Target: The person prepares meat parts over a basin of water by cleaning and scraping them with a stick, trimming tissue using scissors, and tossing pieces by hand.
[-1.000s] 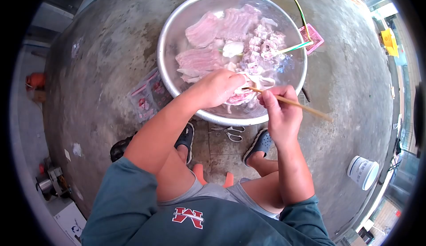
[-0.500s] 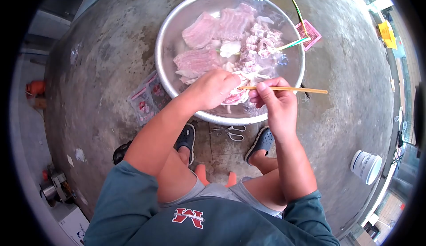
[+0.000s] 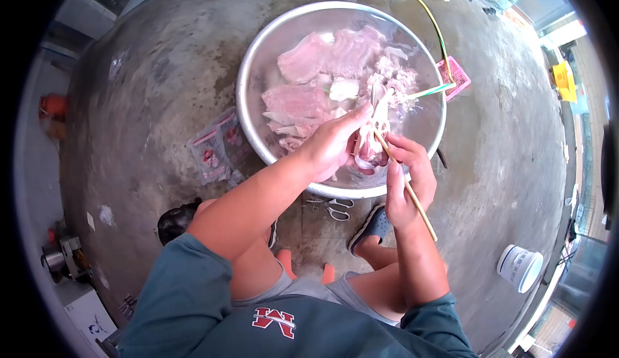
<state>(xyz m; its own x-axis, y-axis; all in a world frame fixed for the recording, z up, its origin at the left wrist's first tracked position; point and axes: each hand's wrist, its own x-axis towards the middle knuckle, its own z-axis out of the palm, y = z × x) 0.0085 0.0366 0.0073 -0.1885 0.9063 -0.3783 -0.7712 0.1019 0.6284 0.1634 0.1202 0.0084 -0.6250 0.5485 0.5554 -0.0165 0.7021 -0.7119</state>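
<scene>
My left hand [image 3: 332,146] is closed around a piece of raw meat with pale bone [image 3: 369,150], lifted above the near side of a wide metal basin [image 3: 244,97]. The fingers of my right hand [image 3: 411,176] pinch a wooden chopstick [image 3: 420,208]. Its upper end touches the bony piece, and the other end slants down toward my wrist. How deep the tip goes in, I cannot tell. Beyond my hands, flat slabs of pink meat [image 3: 298,104] lie in the basin's water, with chopped bony chunks [image 3: 392,74] to their right.
A green-yellow hose [image 3: 433,91] runs over the basin's right rim, near a pink basket [image 3: 459,77]. Scissors [image 3: 336,211] lie on the concrete between my feet. A plastic bag [image 3: 213,158] rests left of the basin; a white bucket [image 3: 518,266] stands at right.
The chopstick has swung from nearly level to a steep slant. My left hand has turned and raised the bony piece into clearer view. The camera view has shifted slightly.
</scene>
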